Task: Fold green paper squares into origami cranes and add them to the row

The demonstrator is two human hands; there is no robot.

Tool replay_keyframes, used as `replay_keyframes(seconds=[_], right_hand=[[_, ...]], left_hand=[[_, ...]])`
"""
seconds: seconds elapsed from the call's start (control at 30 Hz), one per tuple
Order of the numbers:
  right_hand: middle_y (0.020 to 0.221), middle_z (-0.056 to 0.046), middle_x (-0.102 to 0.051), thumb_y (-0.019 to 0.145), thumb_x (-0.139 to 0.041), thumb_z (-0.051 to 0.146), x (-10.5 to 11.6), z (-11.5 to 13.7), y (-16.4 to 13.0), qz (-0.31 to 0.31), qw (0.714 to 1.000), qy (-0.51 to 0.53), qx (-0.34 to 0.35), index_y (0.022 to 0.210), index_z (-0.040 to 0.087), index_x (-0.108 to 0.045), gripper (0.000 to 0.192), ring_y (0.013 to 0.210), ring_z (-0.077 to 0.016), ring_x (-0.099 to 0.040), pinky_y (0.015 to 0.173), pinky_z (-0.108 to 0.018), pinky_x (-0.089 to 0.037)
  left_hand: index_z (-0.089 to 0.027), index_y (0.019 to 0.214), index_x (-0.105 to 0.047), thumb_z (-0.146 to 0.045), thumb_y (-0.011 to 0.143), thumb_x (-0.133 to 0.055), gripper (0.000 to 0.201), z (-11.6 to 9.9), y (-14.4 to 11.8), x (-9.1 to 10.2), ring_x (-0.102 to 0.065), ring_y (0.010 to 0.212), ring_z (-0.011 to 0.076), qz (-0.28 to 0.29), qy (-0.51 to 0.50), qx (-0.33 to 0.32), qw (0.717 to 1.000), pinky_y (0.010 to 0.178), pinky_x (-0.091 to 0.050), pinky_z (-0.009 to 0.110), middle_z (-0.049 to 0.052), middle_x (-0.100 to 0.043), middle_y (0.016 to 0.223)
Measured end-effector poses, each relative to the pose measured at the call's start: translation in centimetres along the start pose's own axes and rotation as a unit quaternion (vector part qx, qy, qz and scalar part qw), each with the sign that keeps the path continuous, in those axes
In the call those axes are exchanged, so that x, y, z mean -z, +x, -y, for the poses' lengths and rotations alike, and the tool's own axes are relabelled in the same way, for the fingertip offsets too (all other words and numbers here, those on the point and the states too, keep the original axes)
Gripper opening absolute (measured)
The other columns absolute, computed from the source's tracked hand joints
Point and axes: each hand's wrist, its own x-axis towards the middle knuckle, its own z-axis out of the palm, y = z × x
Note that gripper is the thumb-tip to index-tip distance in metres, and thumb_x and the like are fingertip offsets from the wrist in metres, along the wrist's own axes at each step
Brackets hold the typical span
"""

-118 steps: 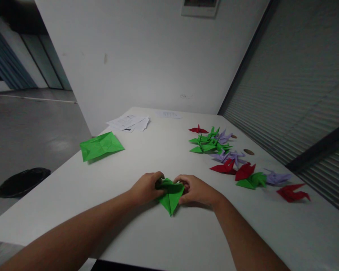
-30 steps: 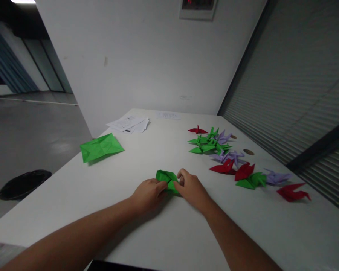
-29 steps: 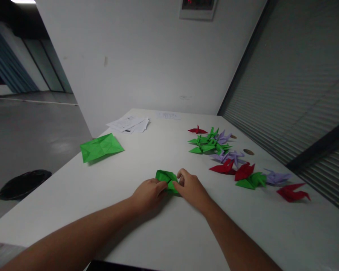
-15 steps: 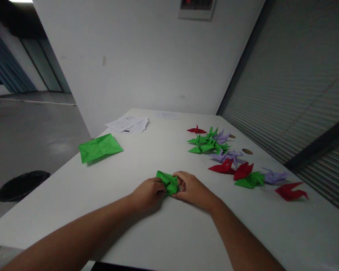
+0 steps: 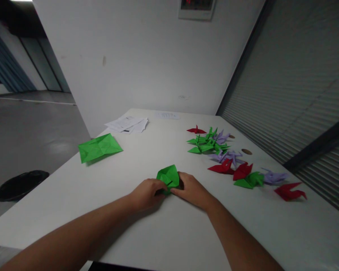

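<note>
A partly folded sheet of green origami paper (image 5: 168, 175) lies on the white table (image 5: 147, 233) between my two hands, its upper flaps standing up and spread. My left hand (image 5: 148, 192) pinches its lower left edge, fingers curled. On the other side, my right hand (image 5: 192, 190) grips the right edge with the thumb in front and the fingers behind, partly hidden by the paper. Another green sheet (image 5: 100, 148), creased and unfolded, rests at the table's left edge.
Several folded paper cranes in green (image 5: 202, 147), red (image 5: 290, 192) and purple (image 5: 274, 177) are spread along the right side. Printed papers (image 5: 127, 123) lie at the back left. A black-lined bin (image 5: 21, 184) stands on the floor at left. Blinds (image 5: 293, 75) border the right.
The green paper between my hands has opened at the top, with its right flap now raised higher. My right fingers have shifted behind that flap. The left hand has barely moved.
</note>
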Motion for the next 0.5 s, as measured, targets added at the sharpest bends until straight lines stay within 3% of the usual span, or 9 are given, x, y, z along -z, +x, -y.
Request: replay_keyframes(seconds=[0.3, 0.5], right_hand=[[0.104, -0.007, -0.075, 0.078, -0.078, 0.017, -0.19, -0.07, 0.13, -0.007, 1.000, 0.006, -0.003, 0.106, 0.019, -0.071, 0.029, 0.092, -0.0224, -0.067, 0.079, -0.030, -0.046], [0.102, -0.007, -0.075, 0.080, -0.078, 0.021, 0.08, -0.15, 0.09, -0.007, 1.000, -0.002, 0.003, 0.102, 0.019, -0.073, 0.023, 0.090, -0.0217, -0.066, 0.079, -0.030, -0.046]], left_hand=[[-0.022, 0.102, -0.076, -0.011, 0.085, -0.066, 0.022, 0.38, -0.03, -0.29, -0.070, 0.082, 0.0185, -0.014, -0.033, -0.024, 0.999, 0.077, -0.052, 0.028, 0.003, -0.077, 0.092], [-0.023, 0.112, -0.074, -0.007, 0.083, -0.061, 0.036, 0.16, 0.02, 0.15, -0.067, 0.077, 0.0163, 0.017, -0.061, -0.024, 0.998, 0.073, -0.050, 0.026, 0.001, -0.076, 0.091]])
